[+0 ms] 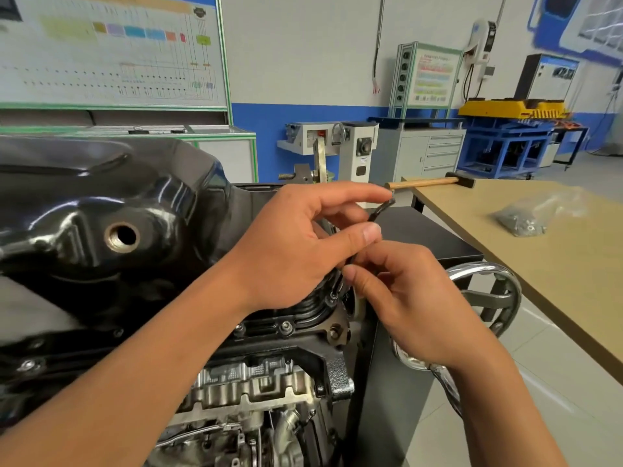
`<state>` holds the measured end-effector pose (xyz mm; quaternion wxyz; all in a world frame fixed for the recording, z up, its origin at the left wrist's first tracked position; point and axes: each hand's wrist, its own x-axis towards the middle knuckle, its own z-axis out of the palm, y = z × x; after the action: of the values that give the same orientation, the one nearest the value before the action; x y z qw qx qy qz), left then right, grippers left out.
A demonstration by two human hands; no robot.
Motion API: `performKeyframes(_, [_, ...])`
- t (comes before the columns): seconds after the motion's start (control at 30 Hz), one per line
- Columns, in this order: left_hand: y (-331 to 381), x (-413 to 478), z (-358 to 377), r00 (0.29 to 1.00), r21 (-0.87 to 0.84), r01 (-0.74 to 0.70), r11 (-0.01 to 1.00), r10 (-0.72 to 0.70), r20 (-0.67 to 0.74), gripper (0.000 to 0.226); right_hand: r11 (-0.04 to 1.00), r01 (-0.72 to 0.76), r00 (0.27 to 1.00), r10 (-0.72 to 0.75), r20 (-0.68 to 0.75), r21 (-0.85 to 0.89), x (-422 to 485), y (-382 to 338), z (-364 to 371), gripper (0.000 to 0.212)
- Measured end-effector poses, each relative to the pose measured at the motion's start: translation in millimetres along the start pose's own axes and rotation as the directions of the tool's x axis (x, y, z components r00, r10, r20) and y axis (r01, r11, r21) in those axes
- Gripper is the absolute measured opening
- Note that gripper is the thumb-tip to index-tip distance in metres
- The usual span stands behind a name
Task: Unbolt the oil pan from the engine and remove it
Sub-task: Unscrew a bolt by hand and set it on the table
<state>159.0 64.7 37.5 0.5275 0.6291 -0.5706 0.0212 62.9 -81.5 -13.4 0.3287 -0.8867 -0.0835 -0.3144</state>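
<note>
The glossy black oil pan (101, 210) sits on top of the upturned engine (256, 382), its open drain hole (122, 236) facing me. Several bolts (286, 326) stand along the pan's flange near the right end. A thin black hex key (381, 210) runs down to the pan's right end. My left hand (303, 244) pinches the key's upper part between thumb and fingers. My right hand (404, 298) pinches the key lower down, just below the left thumb. The key's lower tip is partly hidden behind my fingers.
The black engine stand with its chrome hand wheel (485, 298) is under my right hand. A wooden table (539, 264) at the right holds a hammer (431, 182) and a plastic bag of small parts (529, 214). Cabinets, a training board and machines line the back wall.
</note>
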Motion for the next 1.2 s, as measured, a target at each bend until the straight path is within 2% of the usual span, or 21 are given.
performKeyframes(0.2, [-2.4,4.2,3.2,0.998,-0.071,0.029,0.997,-0.025,0.056,0.029,1.0,-0.002,0.999,0.002,-0.038,-0.001,-2.9,1.9,7.5,0.024])
performKeyframes(0.4, [-0.1,4.4,4.7,0.985,-0.043,0.038,0.998,-0.03,0.171,0.026,1.0,-0.017,0.995,0.015,-0.096,-0.013,-2.8,5.1,10.3,0.027])
performKeyframes(0.5, [1.6,3.4,2.5,0.977,-0.095,0.018,0.995,0.002,0.211,0.014,1.0,-0.006,0.994,0.007,-0.11,0.006,-3.6,4.9,11.8,0.024])
performKeyframes(0.6, [5.3,0.2,1.5,0.983,-0.142,0.0,0.99,0.026,0.183,0.024,1.0,0.001,0.991,0.001,-0.136,0.02,-3.9,4.8,13.9,0.02])
performKeyframes(0.67, [5.0,-0.7,2.5,0.993,-0.121,0.0,0.993,0.014,0.116,0.02,1.0,0.005,0.99,-0.003,-0.138,0.018,-4.2,5.3,15.1,0.02])
performKeyframes(0.73, [2.0,0.2,2.2,0.998,-0.121,0.024,0.992,-0.016,0.063,0.017,1.0,-0.009,0.989,0.011,-0.15,0.011,-5.0,6.3,15.7,0.024])
performKeyframes(0.83, [-1.0,1.9,-0.8,0.993,-0.201,0.116,0.973,-0.109,0.045,0.024,1.0,-0.019,0.984,0.018,-0.178,0.0,-5.5,6.7,15.9,0.029])
performKeyframes(1.07, [2.2,9.5,-2.8,0.956,-0.235,0.289,0.928,-0.268,0.12,0.025,0.999,0.001,0.985,0.004,-0.175,0.032,-5.8,5.9,21.1,0.025])
performKeyframes(1.2, [2.2,15.1,5.1,0.938,-0.176,0.343,0.923,-0.326,0.12,0.022,0.997,0.002,0.988,0.01,-0.152,0.081,-5.9,5.2,22.1,0.028])
